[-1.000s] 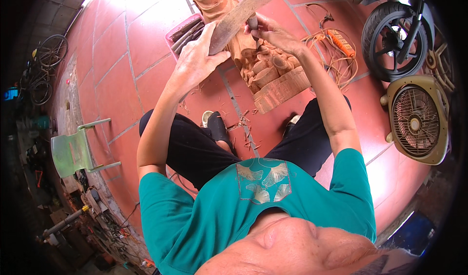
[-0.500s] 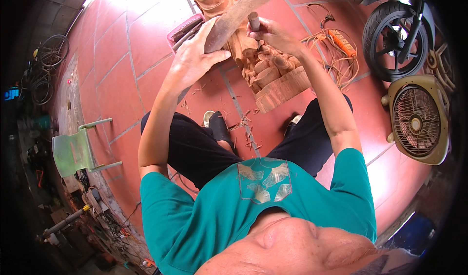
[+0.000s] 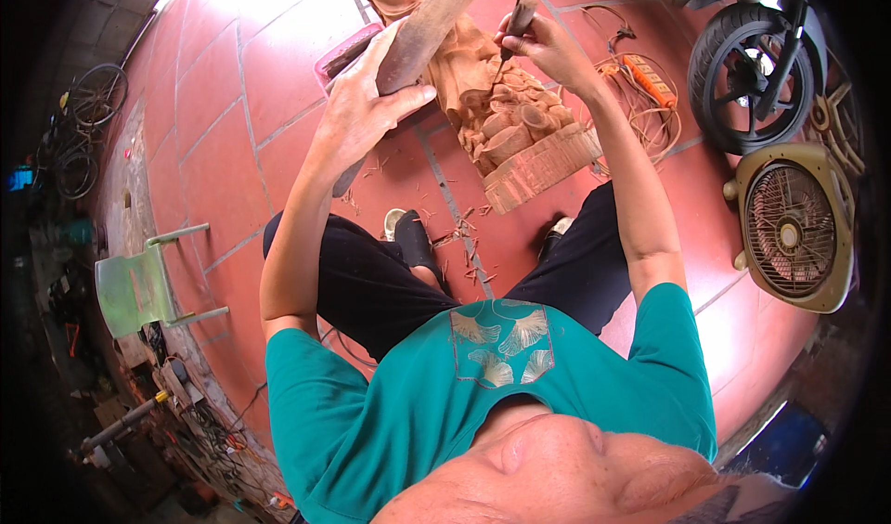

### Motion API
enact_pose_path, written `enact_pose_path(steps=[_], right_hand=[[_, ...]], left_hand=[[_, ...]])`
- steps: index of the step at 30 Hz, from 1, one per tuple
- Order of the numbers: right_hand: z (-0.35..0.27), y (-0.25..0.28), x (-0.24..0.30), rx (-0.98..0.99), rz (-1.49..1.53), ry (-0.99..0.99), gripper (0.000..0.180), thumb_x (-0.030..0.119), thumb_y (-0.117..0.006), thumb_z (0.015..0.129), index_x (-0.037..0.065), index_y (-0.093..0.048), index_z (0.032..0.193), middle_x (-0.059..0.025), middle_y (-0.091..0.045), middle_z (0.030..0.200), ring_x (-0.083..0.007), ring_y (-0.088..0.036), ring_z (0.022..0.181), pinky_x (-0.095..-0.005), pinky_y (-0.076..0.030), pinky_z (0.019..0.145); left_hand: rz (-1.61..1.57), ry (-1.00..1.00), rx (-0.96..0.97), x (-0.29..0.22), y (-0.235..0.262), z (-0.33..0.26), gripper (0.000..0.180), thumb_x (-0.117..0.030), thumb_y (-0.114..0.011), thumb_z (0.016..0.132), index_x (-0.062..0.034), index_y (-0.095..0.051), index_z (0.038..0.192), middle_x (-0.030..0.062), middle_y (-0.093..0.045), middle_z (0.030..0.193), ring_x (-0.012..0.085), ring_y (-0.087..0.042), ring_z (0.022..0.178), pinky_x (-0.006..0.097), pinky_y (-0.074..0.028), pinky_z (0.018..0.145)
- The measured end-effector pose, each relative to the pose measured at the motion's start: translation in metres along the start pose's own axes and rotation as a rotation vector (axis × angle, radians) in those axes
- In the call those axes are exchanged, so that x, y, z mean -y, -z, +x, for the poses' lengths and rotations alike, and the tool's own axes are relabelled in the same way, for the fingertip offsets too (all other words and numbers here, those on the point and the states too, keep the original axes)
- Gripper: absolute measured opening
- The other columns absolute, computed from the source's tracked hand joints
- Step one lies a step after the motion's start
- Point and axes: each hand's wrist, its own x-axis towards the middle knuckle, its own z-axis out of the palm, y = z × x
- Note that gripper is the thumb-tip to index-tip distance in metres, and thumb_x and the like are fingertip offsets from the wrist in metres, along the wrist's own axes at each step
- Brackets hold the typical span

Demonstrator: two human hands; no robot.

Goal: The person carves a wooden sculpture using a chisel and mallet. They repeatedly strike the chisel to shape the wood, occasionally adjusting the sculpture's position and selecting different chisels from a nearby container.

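A: Starting at the left, what's over there?

B: A pale green plastic chair (image 3: 137, 287) stands well apart from the work, on the red tiled floor (image 3: 213, 143). Nearer in, the left hand (image 3: 357, 120) is clenched around a long flat wooden mallet (image 3: 422, 37), raised and slanting over the carving.

A: And the carving itself?

B: A reddish wooden statue (image 3: 492, 106) lies on the floor in front of the person's knees, its blocky base toward the feet. Wood chips (image 3: 459, 241) are scattered between the shoes just below it.

A: The other hand?

B: The right hand (image 3: 548, 46) grips a chisel (image 3: 515, 25) by its handle, blade pointing down onto the upper folds of the statue; whether the tip touches the wood I cannot tell.

A: So which step is this?

B: I judge it to be mid-carving: chisel set, mallet lifted. The next blow calls for the mallet to land squarely on the chisel's butt while the right hand holds the angle steady.

A: Anything further right?

B: An orange power strip (image 3: 650, 78) with coiled cable, a scooter wheel (image 3: 747, 78), and a beige box fan (image 3: 794, 227).
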Motion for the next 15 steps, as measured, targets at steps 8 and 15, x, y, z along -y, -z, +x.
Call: enact_pose_path(steps=[8,15], right_hand=[[-0.001,-0.020,-0.012,0.013,0.078,-0.029,0.016,0.011,-0.069,0.097,0.003,-0.065,0.111,-0.0031,-0.068,0.103,-0.0127,-0.065,0.098,-0.0317,-0.055,0.091],[0.000,-0.024,-0.013,0.044,0.055,0.031,0.015,0.008,-0.070,0.096,0.003,-0.065,0.109,-0.0018,-0.067,0.101,-0.0121,-0.064,0.095,-0.0317,-0.055,0.090]], left_hand=[[-0.166,-0.037,-0.028,-0.010,-0.003,-0.003,0.081,-0.020,-0.082,0.087,-0.0097,-0.041,0.156,0.0093,-0.066,0.116,0.0079,-0.057,0.069,0.025,-0.050,0.056],[0.220,-0.183,-0.017,-0.004,-0.010,0.002,0.083,-0.019,-0.082,0.086,-0.0097,-0.039,0.156,0.0150,-0.063,0.136,0.0237,-0.069,0.106,0.037,-0.055,0.084]])
